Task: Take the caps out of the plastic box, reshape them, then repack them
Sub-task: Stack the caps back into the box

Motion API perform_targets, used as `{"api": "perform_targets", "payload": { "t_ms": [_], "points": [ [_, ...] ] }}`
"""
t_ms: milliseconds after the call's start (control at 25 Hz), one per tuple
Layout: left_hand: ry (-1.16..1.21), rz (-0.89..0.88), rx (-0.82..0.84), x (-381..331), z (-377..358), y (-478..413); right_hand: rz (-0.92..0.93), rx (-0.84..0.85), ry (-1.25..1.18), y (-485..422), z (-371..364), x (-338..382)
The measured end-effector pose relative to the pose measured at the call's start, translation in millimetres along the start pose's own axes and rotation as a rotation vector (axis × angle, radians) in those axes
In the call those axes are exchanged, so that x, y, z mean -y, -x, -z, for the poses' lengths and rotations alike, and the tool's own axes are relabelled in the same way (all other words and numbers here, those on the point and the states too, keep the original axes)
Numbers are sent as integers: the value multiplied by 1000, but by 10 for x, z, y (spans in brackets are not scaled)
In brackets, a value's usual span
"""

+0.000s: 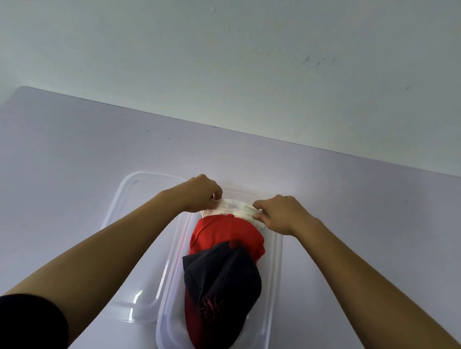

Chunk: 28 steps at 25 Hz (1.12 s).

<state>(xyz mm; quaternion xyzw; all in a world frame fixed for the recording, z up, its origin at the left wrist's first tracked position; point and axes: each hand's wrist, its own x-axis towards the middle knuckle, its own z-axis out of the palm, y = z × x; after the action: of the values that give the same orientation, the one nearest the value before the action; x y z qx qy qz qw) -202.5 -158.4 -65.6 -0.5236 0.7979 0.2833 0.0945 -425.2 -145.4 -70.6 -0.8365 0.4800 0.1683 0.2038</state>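
Note:
A clear plastic box (pixel 273 279) lies lengthwise on the table in front of me. Inside it, a black cap (pixel 225 279) with a red pattern and a red brim rests nearest me, overlapping a red cap (pixel 220 231) behind it. At the box's far end is a white cap (pixel 234 208). My left hand (pixel 200 192) pinches the white cap's left side and my right hand (pixel 278 213) pinches its right side. Most of the white cap is hidden behind the red one.
The box's clear lid (pixel 127 246) lies flat on the white table (pixel 63 150), touching the box's left side. A pale wall stands behind the table's far edge. My black sleeve (pixel 18 323) shows at the lower left.

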Motion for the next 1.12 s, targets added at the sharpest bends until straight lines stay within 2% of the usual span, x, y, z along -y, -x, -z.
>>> {"api": "perform_targets", "payload": {
  "t_ms": [120, 240, 400, 480, 600, 640, 720, 760, 840, 1000, 1080, 1120],
  "points": [
    [-57, 27, 35, -5, -31, -33, 8, -14, 203, -121, 41, 68],
    [-92, 45, -16, 42, -66, -53, 6, -175, 139, -164, 7, 18],
    [-175, 149, -42, -83, -57, -48, -74, -122, 152, -145, -37, 62],
    [-187, 203, -112, -164, -29, -45, -70, -201, 2, -109, 10, 83],
    [63, 144, -307, -76, 11, 104, -110, -323, -449, 104, 94, 27],
    [160, 89, -302, -46, 19, 210, -113, -289, -532, 208, 95, 7],
    [290, 9, -139, -29, -21, 437, -99, -60, -585, 389, 43, 17],
    [324, 10, -53, -16, -78, 502, -91, 50, -580, 439, 0, 46],
    [346, 65, -3, 25, -208, 531, -114, 86, -557, 437, -116, 98],
    [149, 243, -72, -12, -349, 441, -274, -96, -283, 304, -220, 285],
    [85, 280, -123, -75, -379, 468, -290, -169, -251, 327, -243, 341],
    [129, 262, -183, -102, -384, 533, -285, -233, -293, 392, -241, 364]
  ]
}}
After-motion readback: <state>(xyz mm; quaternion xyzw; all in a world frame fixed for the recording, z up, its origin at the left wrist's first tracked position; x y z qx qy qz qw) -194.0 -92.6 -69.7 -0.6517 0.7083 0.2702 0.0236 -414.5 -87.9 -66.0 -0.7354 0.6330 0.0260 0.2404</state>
